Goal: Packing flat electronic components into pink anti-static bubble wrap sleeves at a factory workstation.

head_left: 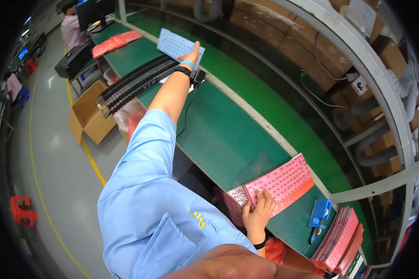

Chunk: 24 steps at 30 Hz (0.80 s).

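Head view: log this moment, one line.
left hand: holding light-blue panel | right hand: on pink bubble wrap | surface: green table

One view is on record: the left fisheye camera worn on my head. It faces down over the front of my blue shirt (163, 223), which sits close below. My left hand (190, 57) shows at arm's length toward the top; my right hand (260, 216) lies low, right of centre. The green workbench (223, 130) crosses diagonally at mid-range. The grey floor (65, 162) lies farther off at left. Straight edges bend toward the rim.
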Each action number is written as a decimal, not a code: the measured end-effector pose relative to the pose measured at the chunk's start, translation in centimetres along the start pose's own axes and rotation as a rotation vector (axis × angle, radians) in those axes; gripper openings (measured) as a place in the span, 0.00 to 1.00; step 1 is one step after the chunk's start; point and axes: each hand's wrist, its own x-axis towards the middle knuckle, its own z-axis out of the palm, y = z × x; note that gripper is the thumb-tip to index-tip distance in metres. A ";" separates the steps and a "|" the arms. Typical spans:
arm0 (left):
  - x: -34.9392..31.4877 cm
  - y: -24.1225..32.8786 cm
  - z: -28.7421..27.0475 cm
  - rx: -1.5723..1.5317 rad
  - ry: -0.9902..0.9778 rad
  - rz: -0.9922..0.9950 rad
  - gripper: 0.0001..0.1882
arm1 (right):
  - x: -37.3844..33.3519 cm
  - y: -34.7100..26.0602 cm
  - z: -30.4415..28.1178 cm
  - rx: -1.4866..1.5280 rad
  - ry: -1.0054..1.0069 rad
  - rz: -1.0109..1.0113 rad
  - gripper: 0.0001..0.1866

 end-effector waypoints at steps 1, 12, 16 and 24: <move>2.5 -0.2 0.1 0.092 0.043 0.021 0.67 | 0.1 0.2 -0.1 0.015 -0.011 -0.012 0.23; -18.5 4.7 -6.2 -0.383 -0.881 -0.138 0.48 | 0.1 0.1 -1.3 0.042 -0.072 0.157 0.25; -35.1 2.6 -12.5 -0.520 -1.481 -0.380 0.53 | 1.6 3.5 -3.2 0.441 -0.166 0.237 0.28; -49.3 -5.6 -14.2 -0.554 -1.962 -1.227 0.52 | 10.5 14.4 -6.5 0.686 0.070 0.371 0.29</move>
